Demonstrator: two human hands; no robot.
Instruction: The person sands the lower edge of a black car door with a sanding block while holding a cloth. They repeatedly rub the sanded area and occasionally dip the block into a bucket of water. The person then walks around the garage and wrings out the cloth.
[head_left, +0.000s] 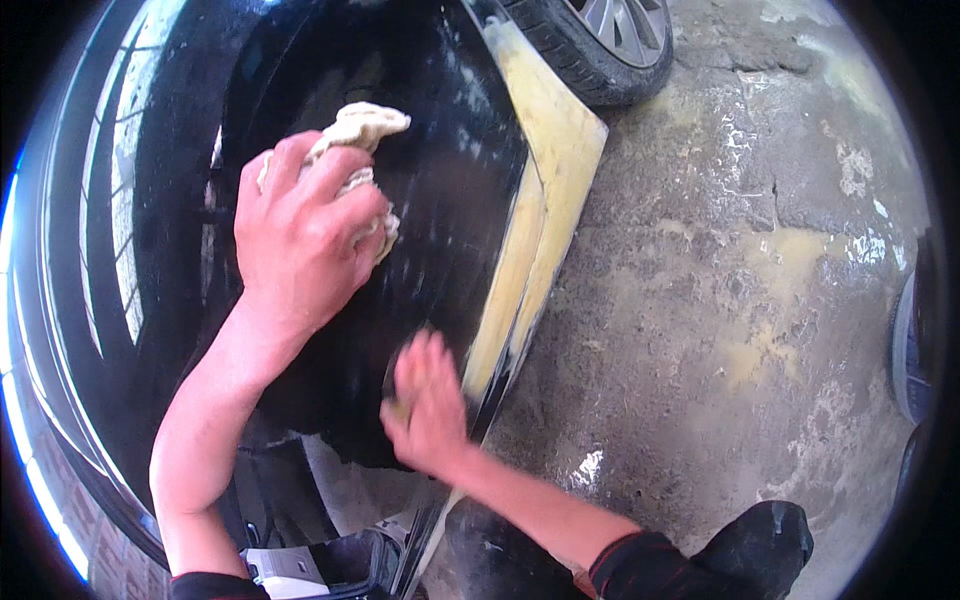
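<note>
A black car body panel (442, 225) fills the left and middle of the view, with pale scuffs on its surface. My left hand (307, 217) is closed around a crumpled off-white cloth (364, 125), which sticks out past the fingers over the panel. Lower down, my right hand (427, 401) is blurred and lies against the black panel near its lower edge. Something dark and yellowish shows partly under that palm; what it is cannot be told. Yellowish filler (559, 124) covers the panel's edge and sill, running from beside the wheel down towards my right hand.
A tyre on an alloy wheel (600, 45) stands at the top. Wet, stained concrete floor (675, 300) lies to the right. A dark shoe (757, 547) is at the bottom right. The car's interior, with a grey plastic part (285, 571), shows at the bottom. Another dark object (911, 352) is at the right rim.
</note>
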